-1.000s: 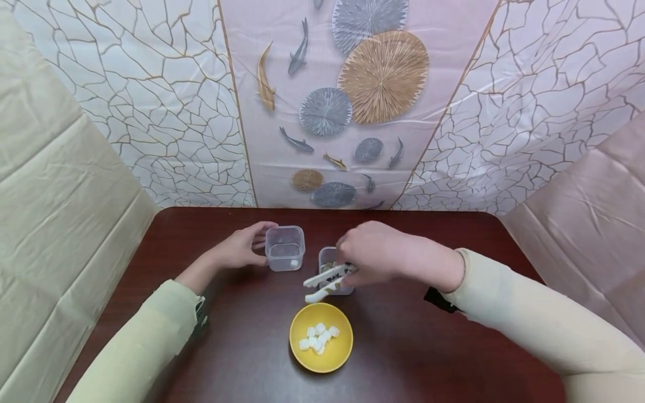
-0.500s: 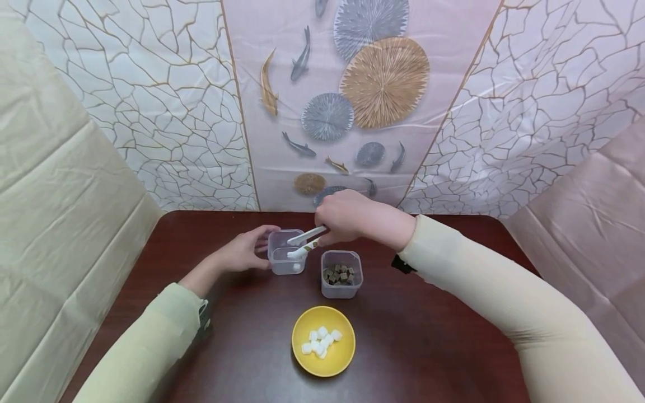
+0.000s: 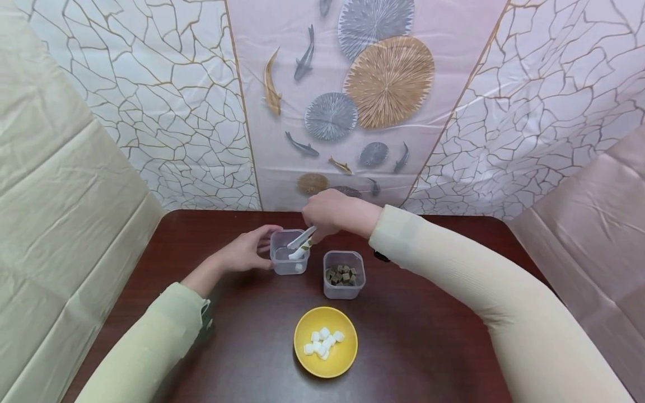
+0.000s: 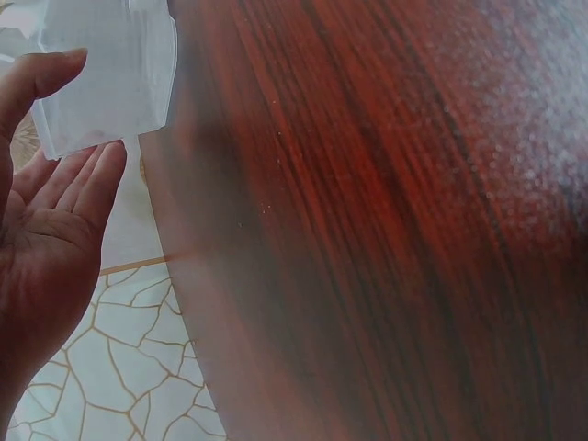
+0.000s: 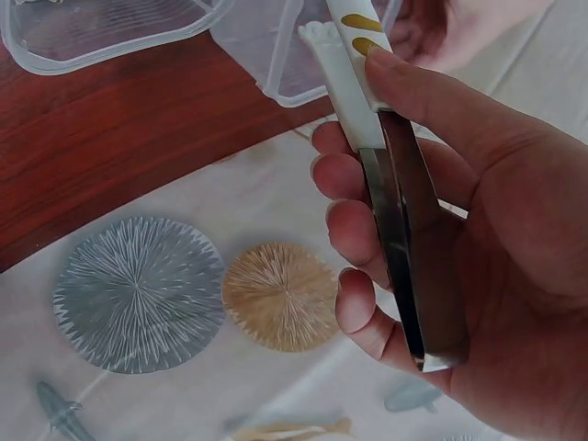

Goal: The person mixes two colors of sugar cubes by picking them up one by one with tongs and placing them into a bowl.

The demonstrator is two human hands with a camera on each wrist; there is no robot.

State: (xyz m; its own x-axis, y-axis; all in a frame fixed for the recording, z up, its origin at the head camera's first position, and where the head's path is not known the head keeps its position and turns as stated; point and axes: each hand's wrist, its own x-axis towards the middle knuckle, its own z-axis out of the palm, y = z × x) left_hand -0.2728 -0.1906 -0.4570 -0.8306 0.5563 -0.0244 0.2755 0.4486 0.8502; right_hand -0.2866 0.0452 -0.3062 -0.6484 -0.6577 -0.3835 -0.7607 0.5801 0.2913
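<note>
My left hand (image 3: 241, 253) holds a clear square plastic container (image 3: 283, 267) from its left side, thumb on the near side and fingers behind. In the left wrist view the thumb presses one wall of it. A small white cube (image 3: 299, 267) shows inside, at the container's near right corner. My right hand (image 3: 322, 212) grips small tongs (image 5: 404, 220) with white tips and metal arms. Those tips reach down into the same container, slightly apart; I cannot tell whether anything lies between them.
Right of it stands a second clear container (image 3: 340, 293) with several brown cubes (image 3: 342, 275). Nearer to me is a yellow bowl (image 3: 326, 370) with several white cubes (image 3: 323, 341). The dark wooden table (image 3: 428, 336) ends at a patterned cloth backdrop (image 3: 196, 140).
My right hand has carried the tongs from over the container of brown cubes leftward, then down into the left container. The left hand keeps its hold there.
</note>
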